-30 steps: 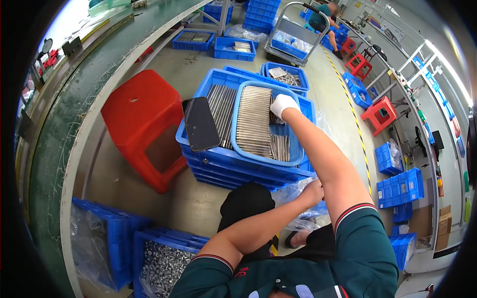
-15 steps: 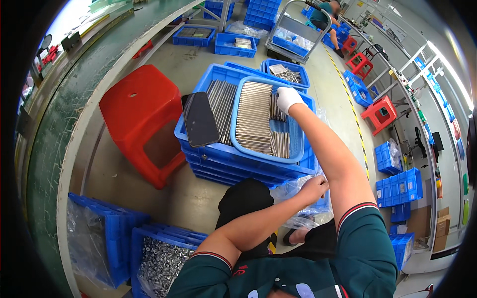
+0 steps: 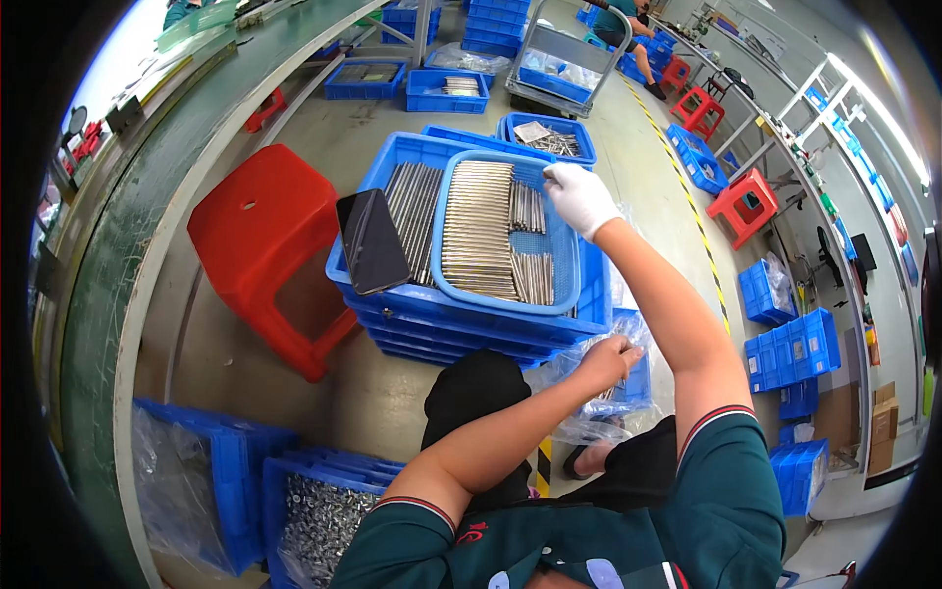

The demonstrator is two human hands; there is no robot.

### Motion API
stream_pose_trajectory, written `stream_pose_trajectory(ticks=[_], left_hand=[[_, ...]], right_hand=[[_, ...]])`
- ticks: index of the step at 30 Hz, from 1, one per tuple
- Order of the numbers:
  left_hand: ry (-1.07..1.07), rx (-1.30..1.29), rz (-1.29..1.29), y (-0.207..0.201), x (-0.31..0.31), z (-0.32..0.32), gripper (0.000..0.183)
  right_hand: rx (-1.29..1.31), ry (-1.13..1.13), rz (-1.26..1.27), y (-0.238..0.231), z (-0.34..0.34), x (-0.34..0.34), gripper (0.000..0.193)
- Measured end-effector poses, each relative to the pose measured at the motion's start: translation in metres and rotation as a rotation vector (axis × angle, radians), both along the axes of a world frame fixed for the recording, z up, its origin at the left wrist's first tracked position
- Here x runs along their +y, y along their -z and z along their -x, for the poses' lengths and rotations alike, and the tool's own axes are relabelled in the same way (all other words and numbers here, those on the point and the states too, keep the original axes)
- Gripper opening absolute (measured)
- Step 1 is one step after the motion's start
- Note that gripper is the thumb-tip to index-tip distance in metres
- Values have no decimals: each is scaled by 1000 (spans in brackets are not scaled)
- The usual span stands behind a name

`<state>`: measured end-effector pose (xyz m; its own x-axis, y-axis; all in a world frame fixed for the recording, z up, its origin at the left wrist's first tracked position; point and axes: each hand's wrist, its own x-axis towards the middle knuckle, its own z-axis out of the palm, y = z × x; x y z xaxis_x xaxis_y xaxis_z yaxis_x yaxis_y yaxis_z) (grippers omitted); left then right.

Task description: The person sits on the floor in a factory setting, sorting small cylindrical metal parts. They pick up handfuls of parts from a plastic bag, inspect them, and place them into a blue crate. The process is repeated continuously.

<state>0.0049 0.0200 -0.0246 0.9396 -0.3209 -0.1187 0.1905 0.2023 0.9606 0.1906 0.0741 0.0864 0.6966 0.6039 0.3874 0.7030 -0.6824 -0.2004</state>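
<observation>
My right hand (image 3: 581,199), in a white glove, is at the right rim of a light-blue plastic basket (image 3: 573,257), its fingers drawn together; whatever they hold, if anything, is hidden. Inside the basket lie a long row of thin metal rods (image 3: 478,231) and two shorter groups at the right. Bare and lower down, my left hand (image 3: 610,361) has its fingers closed above a blue bin (image 3: 638,381) lined with clear plastic. I cannot make out what is in those fingers. Darker rods (image 3: 412,211) and a black phone (image 3: 372,241) are left of the basket.
The basket rests on stacked blue crates (image 3: 461,329). A red stool (image 3: 260,211) stands left, beside a green-topped bench (image 3: 93,393). Near my left side is a crate of small metal parts (image 3: 319,520). A cart (image 3: 559,64) and another blue bin (image 3: 579,147) are beyond.
My right hand has drawn back to the right, from over the short rods to the basket's right rim. My left hand stays low by the plastic-lined bin. The view has shifted slightly.
</observation>
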Motion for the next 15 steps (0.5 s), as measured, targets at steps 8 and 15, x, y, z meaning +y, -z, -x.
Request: stream_pose_trajectory(ticks=[8,15], left_hand=[[28,-28,58,5,-3,0,20],[6,94,108,-17,4,7,20]], right_hand=[[-33,195,-353,29,10,-191,18],[885,768,-194,127,57,-328,21]])
